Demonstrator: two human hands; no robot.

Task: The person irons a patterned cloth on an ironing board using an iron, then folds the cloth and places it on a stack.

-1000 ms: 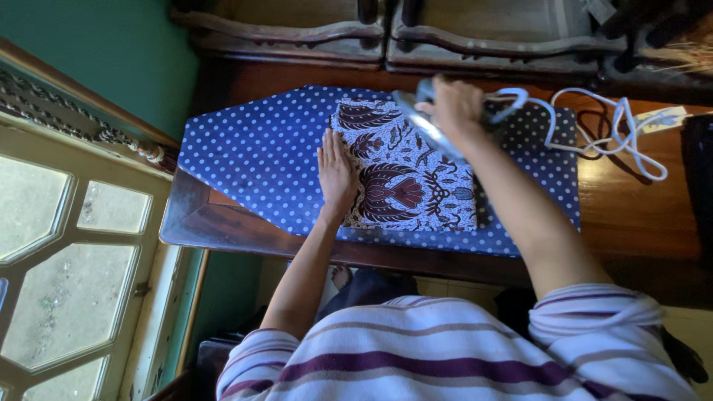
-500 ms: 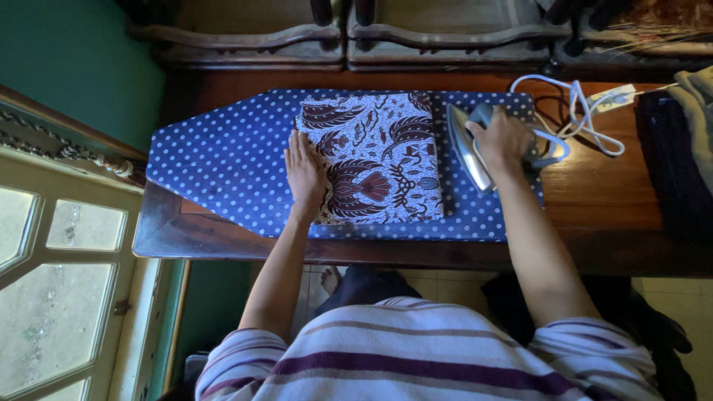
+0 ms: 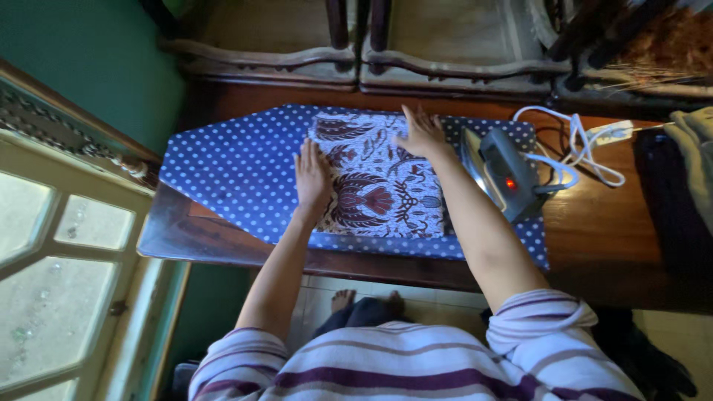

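Note:
A folded patterned cloth (image 3: 386, 189) in white, dark red and blue lies on a blue ironing mat with white dots (image 3: 238, 174). My left hand (image 3: 312, 178) rests flat on the cloth's left edge, fingers together and extended. My right hand (image 3: 422, 132) presses flat on the cloth's far right part, fingers spread. A grey electric iron (image 3: 505, 174) stands on its heel on the mat just right of my right forearm, with a small red light showing. Neither hand holds anything.
The mat lies on a dark wooden table (image 3: 616, 245). A white cord and plug strip (image 3: 594, 145) sit right of the iron. Dark cloth (image 3: 687, 186) lies at the right edge. Wooden chairs (image 3: 356, 44) stand beyond the table, a window (image 3: 52, 252) at left.
My right hand has let go of the iron, which now stands at the right of the mat, and has moved left onto the cloth. My left hand has stayed on the cloth.

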